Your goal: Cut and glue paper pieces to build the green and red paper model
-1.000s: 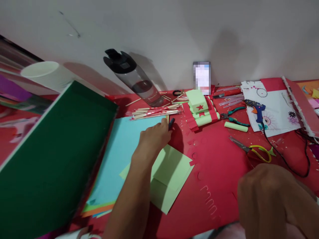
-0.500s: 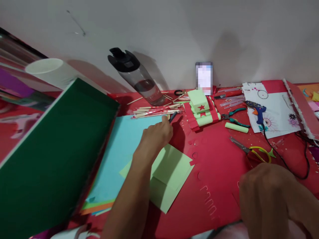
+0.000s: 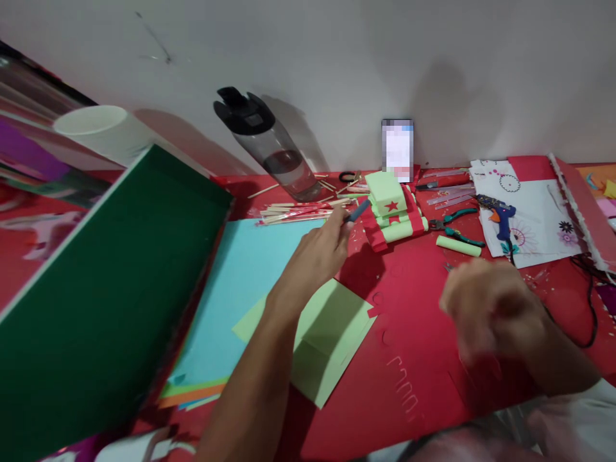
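Note:
My left hand [image 3: 325, 247] is closed around a blue-grey pen [image 3: 357, 210], whose end sticks out past the fingers towards the light green and red paper model [image 3: 391, 208]. Beneath that forearm lie light green paper sheets [image 3: 320, 340] and a light blue sheet [image 3: 240, 269]. My right hand [image 3: 495, 308] hangs over a red sheet [image 3: 414, 308] with cut-out outlines along its left side. Motion blurs its curled fingers, and I cannot tell whether anything is in them. It covers most of the scissors [image 3: 448, 267], leaving only the blade tips in sight.
A large green board [image 3: 120, 276] leans at the left. Further back are a water bottle [image 3: 283, 167], thin wooden sticks [image 3: 303, 212] and a phone [image 3: 398, 151] against the wall. Pliers [image 3: 457, 224], a green paper roll [image 3: 458, 246] and a corded glue gun [image 3: 503, 221] lie to the right.
My left hand has moved right and slightly towards me with the pen, away from the sticks. My right hand has risen away from the near edge and now hides the scissors' handles.

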Available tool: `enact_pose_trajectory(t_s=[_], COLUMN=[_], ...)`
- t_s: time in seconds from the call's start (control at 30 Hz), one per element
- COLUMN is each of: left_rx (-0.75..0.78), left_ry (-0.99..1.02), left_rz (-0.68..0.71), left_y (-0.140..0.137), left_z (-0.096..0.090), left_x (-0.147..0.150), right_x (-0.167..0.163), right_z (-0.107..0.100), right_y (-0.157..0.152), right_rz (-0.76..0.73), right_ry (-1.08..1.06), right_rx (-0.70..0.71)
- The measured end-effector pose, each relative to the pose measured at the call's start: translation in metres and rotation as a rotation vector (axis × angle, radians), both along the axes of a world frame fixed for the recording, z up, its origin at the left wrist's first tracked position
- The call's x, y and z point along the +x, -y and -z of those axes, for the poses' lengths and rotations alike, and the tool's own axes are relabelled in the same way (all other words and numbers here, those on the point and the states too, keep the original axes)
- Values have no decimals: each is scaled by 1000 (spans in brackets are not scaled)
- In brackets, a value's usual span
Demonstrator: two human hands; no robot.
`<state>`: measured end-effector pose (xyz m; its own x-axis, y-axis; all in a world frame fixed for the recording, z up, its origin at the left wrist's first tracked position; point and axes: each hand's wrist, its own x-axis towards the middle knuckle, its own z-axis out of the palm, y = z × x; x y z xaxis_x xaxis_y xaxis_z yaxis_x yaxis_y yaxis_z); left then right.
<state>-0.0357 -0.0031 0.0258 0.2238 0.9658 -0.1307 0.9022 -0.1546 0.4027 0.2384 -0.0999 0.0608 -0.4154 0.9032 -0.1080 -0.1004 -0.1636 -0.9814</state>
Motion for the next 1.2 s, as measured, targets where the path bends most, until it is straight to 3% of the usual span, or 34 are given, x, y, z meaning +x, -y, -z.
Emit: enact_pose_trajectory(t_s=[0.1,0.17,0.3,0.43,0.87,1.1,1.2], left_rx=[-39,-92,-216,-261,-335,-405,-367], left_ry=[158,267,422,546,588,524,553], left_rz=[112,190,311,413,573,468,498], left_y=[5,8,11,15,11,14,17], left_z=[0,1,7,17,21,22,20], left_x=[9,17,30,38,35,39,47], right_x=[-16,-27,-42,-47,-55,-52,-48], right_z=[13,30,64,82,96,89,86], right_y=[-41,-58,-67,-64,-62,-62,-63], right_rz=[104,190,226,244,208,267,295], right_ry=[-90,-173,-243,-224,-102,-46,-34], right_rx=[64,0,-114,-155,-148,-68,-47])
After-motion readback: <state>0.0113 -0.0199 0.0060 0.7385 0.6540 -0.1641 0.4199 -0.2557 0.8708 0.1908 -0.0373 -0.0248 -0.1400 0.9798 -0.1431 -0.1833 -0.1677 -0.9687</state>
